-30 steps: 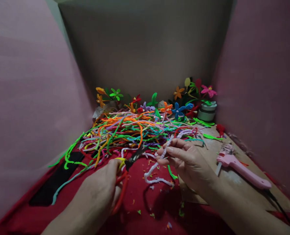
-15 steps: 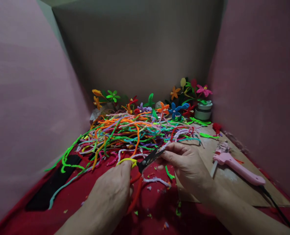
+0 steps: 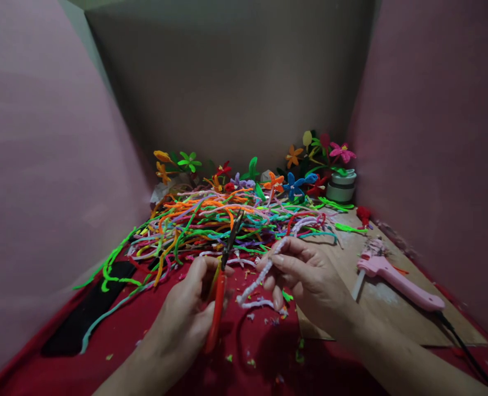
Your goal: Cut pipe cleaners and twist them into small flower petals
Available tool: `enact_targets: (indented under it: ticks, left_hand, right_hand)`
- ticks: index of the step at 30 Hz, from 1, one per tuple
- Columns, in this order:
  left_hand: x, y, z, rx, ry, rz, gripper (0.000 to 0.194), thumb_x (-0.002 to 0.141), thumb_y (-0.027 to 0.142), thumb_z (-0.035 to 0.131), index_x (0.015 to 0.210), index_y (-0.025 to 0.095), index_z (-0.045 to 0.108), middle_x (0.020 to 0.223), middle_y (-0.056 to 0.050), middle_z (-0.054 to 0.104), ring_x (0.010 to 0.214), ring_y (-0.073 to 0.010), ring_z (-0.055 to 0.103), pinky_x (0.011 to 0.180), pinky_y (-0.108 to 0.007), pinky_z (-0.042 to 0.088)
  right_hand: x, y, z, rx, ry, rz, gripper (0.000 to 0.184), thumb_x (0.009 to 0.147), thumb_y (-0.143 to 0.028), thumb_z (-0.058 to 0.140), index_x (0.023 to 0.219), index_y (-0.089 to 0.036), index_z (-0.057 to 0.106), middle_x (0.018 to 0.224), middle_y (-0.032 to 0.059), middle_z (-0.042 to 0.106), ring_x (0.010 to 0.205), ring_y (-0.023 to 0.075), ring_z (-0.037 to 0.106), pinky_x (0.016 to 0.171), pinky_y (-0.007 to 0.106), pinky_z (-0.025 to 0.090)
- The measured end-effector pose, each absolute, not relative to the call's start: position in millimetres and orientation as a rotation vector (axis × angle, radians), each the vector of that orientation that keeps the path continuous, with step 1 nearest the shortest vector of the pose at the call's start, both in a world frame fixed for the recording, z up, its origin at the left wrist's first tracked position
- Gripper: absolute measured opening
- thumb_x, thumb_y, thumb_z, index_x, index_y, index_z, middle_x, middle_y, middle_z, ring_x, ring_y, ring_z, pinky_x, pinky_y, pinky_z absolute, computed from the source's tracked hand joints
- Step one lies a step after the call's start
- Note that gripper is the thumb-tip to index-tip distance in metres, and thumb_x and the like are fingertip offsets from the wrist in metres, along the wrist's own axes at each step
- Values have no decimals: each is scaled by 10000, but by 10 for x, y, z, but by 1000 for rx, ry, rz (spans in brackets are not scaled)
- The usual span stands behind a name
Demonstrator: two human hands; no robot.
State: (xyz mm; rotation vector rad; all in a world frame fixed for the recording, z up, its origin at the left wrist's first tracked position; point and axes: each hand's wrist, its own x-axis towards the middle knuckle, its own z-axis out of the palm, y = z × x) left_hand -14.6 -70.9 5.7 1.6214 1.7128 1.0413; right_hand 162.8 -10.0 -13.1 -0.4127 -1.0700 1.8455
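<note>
My left hand (image 3: 184, 308) is closed around a pair of scissors (image 3: 217, 313) with red and yellow handles. Their dark blades look nearly closed and point away from me, toward the pile. Pinched between the thumb and finger of my right hand (image 3: 312, 275) is a pale lavender pipe cleaner (image 3: 255, 285). It looks twisted, and its lower part bends back over the red cloth (image 3: 177, 357). The blades stand apart from it. Just beyond both hands lies a big tangled pile of colourful pipe cleaners (image 3: 202, 212).
A pink hot glue gun (image 3: 400, 283) rests on a brown board (image 3: 351, 324) at right, its cord trailing off. Pipe-cleaner flowers (image 3: 294, 186) and a pale jar (image 3: 341, 186) stand at the back. A black strip (image 3: 82, 313) lies left. Small clippings dot the cloth.
The scissors have swung upright and left, away from the lavender pipe cleaner. My right hand still holds that piece, which now shows more of its length.
</note>
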Motion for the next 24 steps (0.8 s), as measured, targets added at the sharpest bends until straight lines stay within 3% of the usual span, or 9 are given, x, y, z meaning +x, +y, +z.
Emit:
enact_targets:
  ticks: [5, 12, 19, 24]
  left_hand:
    - [3, -604, 48, 1351, 1269, 943, 244, 709, 332, 632, 854, 171, 521, 699, -10, 582, 581, -117, 532, 514, -204, 397]
    - [2, -565, 20, 1274, 1225, 915, 268, 696, 342, 650, 801, 159, 485, 599, 37, 478, 501, -66, 403, 450, -172, 315]
    - [-27, -524, 55, 1113, 1047, 946, 189, 679, 272, 647, 759, 155, 522, 568, 28, 481, 479, -66, 419, 444, -169, 314]
    - [2, -483, 103, 879, 850, 936, 125, 668, 178, 607, 748, 135, 522, 517, 25, 489, 384, -26, 343, 399, -150, 232]
  right_hand:
    - [1617, -111, -125, -348, -1072, 1889, 111, 776, -247, 573, 720, -159, 536, 688, 11, 619, 521, 118, 595, 405, 220, 499]
    - [1652, -74, -148, -400, -1048, 1803, 115, 745, -245, 618, 736, -156, 546, 629, 8, 621, 497, 120, 589, 368, 197, 477]
    - [1681, -54, -156, -436, -967, 1794, 122, 743, -240, 611, 683, -151, 553, 601, -2, 606, 444, 94, 548, 322, 161, 426]
    - [1679, -26, -182, -386, -936, 1814, 140, 759, -240, 584, 664, -140, 560, 589, 14, 616, 425, 102, 553, 307, 169, 425]
